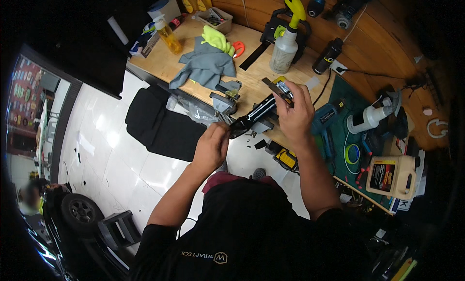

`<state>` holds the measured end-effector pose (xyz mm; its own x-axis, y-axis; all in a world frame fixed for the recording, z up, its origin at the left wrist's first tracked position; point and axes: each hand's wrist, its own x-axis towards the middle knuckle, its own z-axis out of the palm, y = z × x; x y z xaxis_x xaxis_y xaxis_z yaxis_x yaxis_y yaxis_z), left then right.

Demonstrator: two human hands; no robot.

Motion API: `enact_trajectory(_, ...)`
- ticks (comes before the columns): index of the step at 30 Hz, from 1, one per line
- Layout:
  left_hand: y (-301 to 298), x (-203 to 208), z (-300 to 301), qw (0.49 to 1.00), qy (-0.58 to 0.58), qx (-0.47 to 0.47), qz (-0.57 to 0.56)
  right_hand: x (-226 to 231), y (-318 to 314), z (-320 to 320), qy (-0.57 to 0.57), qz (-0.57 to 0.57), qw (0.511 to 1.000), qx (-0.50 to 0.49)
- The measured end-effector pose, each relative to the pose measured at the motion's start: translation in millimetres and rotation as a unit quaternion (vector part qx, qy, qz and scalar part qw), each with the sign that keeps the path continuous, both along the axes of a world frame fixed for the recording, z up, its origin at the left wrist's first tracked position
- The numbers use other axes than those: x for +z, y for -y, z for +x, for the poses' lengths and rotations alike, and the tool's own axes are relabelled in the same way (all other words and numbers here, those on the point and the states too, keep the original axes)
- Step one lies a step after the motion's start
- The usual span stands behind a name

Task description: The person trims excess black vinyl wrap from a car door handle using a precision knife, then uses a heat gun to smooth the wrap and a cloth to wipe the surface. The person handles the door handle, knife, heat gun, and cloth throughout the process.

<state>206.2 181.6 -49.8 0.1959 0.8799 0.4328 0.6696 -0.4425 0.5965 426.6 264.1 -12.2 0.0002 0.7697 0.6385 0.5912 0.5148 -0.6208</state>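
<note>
A long glossy black part (pixel 257 112) slants over the bench's near edge. My left hand (pixel 211 145) is closed on its lower end, fingers pinched together. Above the part's upper end, my right hand (pixel 296 111) grips a small tool (pixel 277 91) with a flat dark strip and a silver metal section; its exact kind is hard to make out. A grey metal clamp (pixel 223 103) sits at the bench edge, just beyond my left hand. Behind the tool, a yellow piece (pixel 279 79) is partly covered.
On the wooden bench (pixel 256 80) lie a grey cloth (pixel 206 65), a lime cloth (pixel 218 40) and a white spray bottle (pixel 284 52). A green mat (pixel 341 155) at right holds a power tool (pixel 325 117), another spray bottle (pixel 366 119) and a beige jug (pixel 391 176).
</note>
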Motion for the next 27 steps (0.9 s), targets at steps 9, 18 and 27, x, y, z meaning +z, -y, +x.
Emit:
enact_trajectory(9,-13,-6,-11,0.946,0.22,-0.059,-0.232,-27,27,2,0.014,0.059,0.994,-0.091)
enact_trajectory(18,-32,3,2,0.989,0.011,-0.039,-0.145,-35,36,-8,-0.025,0.071,0.991,-0.112)
enact_trajectory(27,-19,-5,8,0.954,0.074,-0.049,-0.285,-49,46,5,0.03,0.113,0.987,-0.106)
